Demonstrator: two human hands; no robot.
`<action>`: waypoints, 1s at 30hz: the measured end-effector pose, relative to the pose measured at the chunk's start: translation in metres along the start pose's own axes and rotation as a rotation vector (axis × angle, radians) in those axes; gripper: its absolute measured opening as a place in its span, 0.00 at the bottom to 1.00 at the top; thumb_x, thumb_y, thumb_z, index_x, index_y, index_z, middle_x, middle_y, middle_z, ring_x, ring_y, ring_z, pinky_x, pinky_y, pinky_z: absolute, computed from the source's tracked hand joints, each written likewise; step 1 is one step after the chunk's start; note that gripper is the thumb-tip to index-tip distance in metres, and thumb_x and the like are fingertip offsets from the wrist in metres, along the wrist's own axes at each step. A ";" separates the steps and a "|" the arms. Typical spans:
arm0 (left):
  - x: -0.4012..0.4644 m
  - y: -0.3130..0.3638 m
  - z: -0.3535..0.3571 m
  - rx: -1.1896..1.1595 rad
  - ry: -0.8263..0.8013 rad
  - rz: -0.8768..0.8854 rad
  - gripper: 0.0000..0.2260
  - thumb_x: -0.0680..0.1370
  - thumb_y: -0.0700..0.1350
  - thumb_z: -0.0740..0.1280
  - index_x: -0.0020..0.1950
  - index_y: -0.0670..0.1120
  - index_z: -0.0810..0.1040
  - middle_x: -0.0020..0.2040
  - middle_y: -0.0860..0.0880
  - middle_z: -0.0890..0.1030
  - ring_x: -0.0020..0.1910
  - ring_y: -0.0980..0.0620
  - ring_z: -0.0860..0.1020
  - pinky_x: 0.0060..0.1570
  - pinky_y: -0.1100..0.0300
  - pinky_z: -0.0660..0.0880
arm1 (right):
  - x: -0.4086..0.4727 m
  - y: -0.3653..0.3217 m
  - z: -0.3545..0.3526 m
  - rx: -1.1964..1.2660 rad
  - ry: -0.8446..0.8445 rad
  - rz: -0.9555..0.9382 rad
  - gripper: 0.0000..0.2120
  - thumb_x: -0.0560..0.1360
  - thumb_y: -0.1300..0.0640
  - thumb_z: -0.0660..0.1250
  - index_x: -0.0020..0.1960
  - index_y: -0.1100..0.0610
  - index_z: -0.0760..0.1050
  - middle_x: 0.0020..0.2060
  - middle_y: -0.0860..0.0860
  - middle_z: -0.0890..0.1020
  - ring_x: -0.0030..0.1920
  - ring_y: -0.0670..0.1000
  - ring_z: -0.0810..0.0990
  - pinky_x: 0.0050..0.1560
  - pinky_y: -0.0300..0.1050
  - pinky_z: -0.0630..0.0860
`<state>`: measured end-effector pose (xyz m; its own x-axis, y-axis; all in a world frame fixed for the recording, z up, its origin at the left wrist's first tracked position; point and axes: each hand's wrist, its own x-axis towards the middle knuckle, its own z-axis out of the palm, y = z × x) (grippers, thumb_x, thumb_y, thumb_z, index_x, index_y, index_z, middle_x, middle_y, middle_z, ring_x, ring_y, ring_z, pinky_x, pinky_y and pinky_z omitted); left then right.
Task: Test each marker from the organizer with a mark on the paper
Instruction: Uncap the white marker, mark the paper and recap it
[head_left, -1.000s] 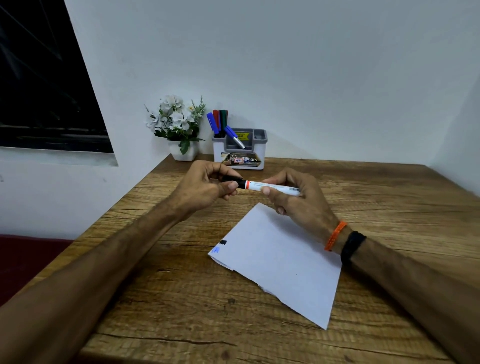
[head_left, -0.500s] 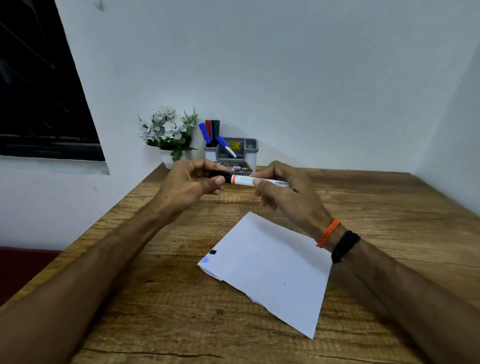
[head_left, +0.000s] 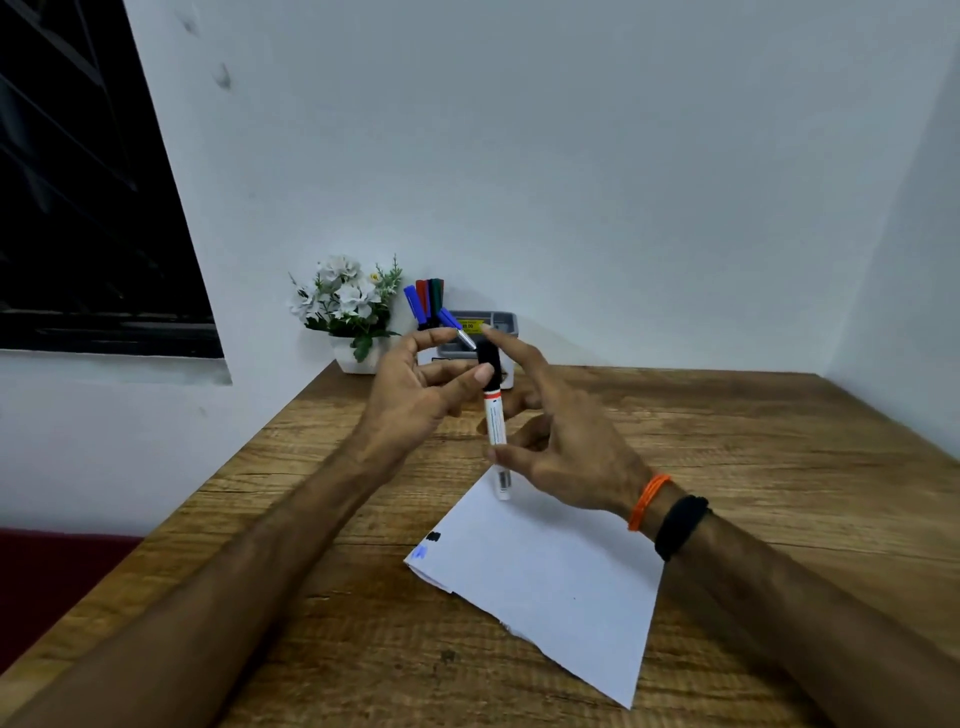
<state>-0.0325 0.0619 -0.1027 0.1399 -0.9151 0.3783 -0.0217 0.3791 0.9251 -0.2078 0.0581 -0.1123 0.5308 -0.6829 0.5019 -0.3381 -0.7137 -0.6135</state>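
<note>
A white marker with a black cap (head_left: 494, 415) stands nearly upright above the table, cap on and pointing up. My right hand (head_left: 561, 441) holds its barrel between thumb and fingers, the index finger stretched toward the cap. My left hand (head_left: 421, 395) touches the cap with its thumb, the other fingers spread. The white paper (head_left: 545, 582) lies below, with a black and a blue mark (head_left: 426, 545) at its left corner. The organizer (head_left: 493, 325) stands at the back, partly hidden by my hands, with blue, red and green markers (head_left: 423, 301) in it.
A white pot of white flowers (head_left: 348, 312) stands left of the organizer at the table's back corner. The wooden table (head_left: 779, 467) meets walls behind and to the right. Its left edge drops off beside a dark window.
The marker has swung from lying level between both hands to nearly upright, cap up. My left hand has loosened from a pinch on the cap to a thumb touch. The view tilted up.
</note>
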 end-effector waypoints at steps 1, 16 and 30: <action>0.000 0.000 0.001 -0.003 -0.004 0.008 0.28 0.65 0.45 0.75 0.63 0.44 0.71 0.40 0.49 0.86 0.36 0.58 0.83 0.33 0.63 0.75 | 0.000 -0.001 0.000 -0.005 0.005 -0.016 0.48 0.71 0.64 0.75 0.77 0.36 0.52 0.43 0.44 0.81 0.33 0.49 0.84 0.40 0.47 0.84; 0.031 -0.069 -0.034 1.227 -0.078 -0.111 0.32 0.75 0.69 0.57 0.65 0.45 0.74 0.66 0.44 0.76 0.64 0.45 0.72 0.64 0.44 0.69 | 0.029 0.013 -0.010 -0.036 0.122 0.050 0.46 0.65 0.65 0.79 0.72 0.37 0.60 0.42 0.50 0.84 0.37 0.46 0.84 0.44 0.44 0.83; 0.039 -0.081 -0.038 1.397 -0.251 -0.157 0.36 0.77 0.70 0.47 0.76 0.47 0.63 0.78 0.45 0.58 0.78 0.45 0.55 0.74 0.44 0.52 | 0.145 0.052 -0.010 -0.164 0.387 0.066 0.46 0.65 0.66 0.79 0.74 0.49 0.59 0.49 0.54 0.83 0.36 0.52 0.85 0.45 0.50 0.84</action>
<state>0.0119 0.0011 -0.1643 0.0591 -0.9898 0.1295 -0.9840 -0.0359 0.1744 -0.1560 -0.0792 -0.0651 0.1832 -0.7136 0.6762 -0.4970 -0.6607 -0.5626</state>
